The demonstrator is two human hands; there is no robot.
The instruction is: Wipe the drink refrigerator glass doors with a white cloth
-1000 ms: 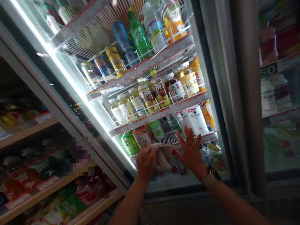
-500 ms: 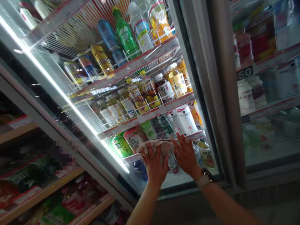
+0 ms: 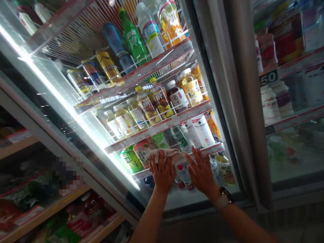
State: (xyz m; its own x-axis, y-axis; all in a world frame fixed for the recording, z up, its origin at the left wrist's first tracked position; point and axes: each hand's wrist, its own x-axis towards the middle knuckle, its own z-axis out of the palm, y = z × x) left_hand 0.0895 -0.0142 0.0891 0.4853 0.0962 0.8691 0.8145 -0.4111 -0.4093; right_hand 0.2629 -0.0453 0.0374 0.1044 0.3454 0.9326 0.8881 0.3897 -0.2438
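Observation:
A pale pinkish cloth (image 3: 168,154) lies bunched against the glass door of a lit drinks cooler. My left hand (image 3: 162,172) presses on it, fingers spread over its left part and the cloth showing above the fingertips. To the right, my right hand (image 3: 201,172) rests on the glass with fingers apart, its fingertips beside the cloth's right end. On that wrist is a watch (image 3: 225,195). Behind the glass, near the hands, stand a green pack (image 3: 131,160), a clear green bottle (image 3: 180,137) and white cartons (image 3: 202,130).
Shelves of bottles and cans rise above the hands, among them a green bottle (image 3: 133,37). A metal door frame (image 3: 235,101) separates this cooler from another at right. Open shelves with wooden edges (image 3: 50,206) hold packaged goods at lower left.
My left hand and the cloth have shifted slightly left, the fingers a little closer together. My right hand has moved slightly right and down. The view has shifted a little.

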